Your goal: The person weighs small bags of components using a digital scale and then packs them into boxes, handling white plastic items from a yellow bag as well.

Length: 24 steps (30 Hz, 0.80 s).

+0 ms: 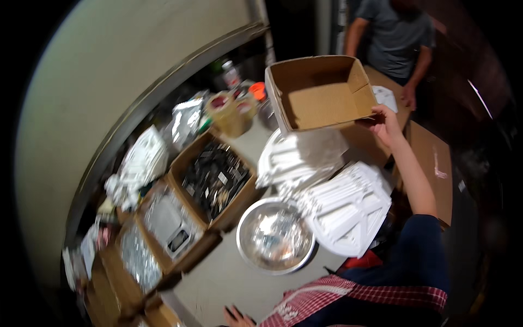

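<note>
My right hand (385,126) grips the near right corner of an open cardboard box (321,103), with my arm stretched out. The box is tilted so that its bare inside shows; it is above the far part of the table. Low in the view, my left hand (238,318) rests by the grey tabletop (218,283) with its fingers apart and nothing in them. Stacks of white plastic parts (348,210) lie below the box, with more white parts (299,155) behind them. A shiny metal bowl (276,235) stands beside these stacks.
To the left, a carton of small dark parts (215,174) adjoins cartons with clear plastic packs (169,218). Tape rolls (224,111), a bottle (231,75) and white bags (139,163) line the wall. Another person (395,43) stands at the far right near a cardboard surface.
</note>
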Tool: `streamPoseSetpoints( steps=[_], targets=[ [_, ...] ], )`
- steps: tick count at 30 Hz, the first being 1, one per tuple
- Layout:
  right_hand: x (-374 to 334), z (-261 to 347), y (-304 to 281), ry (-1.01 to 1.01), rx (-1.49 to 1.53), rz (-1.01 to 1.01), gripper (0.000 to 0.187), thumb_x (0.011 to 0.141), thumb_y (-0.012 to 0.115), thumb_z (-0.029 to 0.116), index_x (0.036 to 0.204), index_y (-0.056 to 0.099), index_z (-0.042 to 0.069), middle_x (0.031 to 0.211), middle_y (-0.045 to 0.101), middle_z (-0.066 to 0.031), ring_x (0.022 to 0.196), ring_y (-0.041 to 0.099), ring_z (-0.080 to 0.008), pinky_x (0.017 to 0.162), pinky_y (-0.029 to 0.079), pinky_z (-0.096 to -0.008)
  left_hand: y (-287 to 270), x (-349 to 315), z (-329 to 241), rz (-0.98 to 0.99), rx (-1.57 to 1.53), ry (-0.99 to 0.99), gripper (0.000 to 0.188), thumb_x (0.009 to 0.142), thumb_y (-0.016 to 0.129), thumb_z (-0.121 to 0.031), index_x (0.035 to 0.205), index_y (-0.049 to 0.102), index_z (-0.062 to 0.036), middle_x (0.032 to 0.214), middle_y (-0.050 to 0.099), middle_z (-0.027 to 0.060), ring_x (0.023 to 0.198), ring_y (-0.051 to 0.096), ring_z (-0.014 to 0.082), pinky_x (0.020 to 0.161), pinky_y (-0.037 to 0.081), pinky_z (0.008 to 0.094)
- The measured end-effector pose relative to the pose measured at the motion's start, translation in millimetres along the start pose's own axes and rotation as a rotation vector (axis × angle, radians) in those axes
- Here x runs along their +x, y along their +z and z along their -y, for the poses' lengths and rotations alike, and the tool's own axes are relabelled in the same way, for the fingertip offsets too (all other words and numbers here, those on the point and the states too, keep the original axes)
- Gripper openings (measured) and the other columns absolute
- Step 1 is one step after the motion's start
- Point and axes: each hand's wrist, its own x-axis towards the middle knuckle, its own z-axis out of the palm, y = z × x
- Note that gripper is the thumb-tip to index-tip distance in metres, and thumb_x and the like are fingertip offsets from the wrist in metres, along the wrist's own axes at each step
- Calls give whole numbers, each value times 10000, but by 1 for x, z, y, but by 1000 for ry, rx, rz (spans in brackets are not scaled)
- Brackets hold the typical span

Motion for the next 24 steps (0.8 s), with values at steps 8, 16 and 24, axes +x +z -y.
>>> streamPoseSetpoints(
  steps=[8,16,24],
  targets=[
    [-138,-42,142,178,-506,407,419,853,516,398,1097,514,57,891,627,-112,723,662,-217,599,567,-360,-51,15,-26,-214,-385,-223,429,834,550,-85,1240,456,18,1263,452,249,1143,462,398,979,373,438],
    [-275,-36,171,6,-659,358,363,832,539,305,1122,493,92,724,429,82,554,335,15,490,253,-152,-154,213,15,-347,-399,132,436,849,551,-143,1234,450,36,1188,519,239,1102,501,400,929,411,429],
    [-393,-42,107,20,-652,-35,380,861,561,283,1160,465,70,751,500,52,567,450,7,469,374,-148,-151,374,68,411,-856,-455,704,819,625,-362,1313,373,71,1326,394,319,1041,542,457,781,490,552]
  ],
)
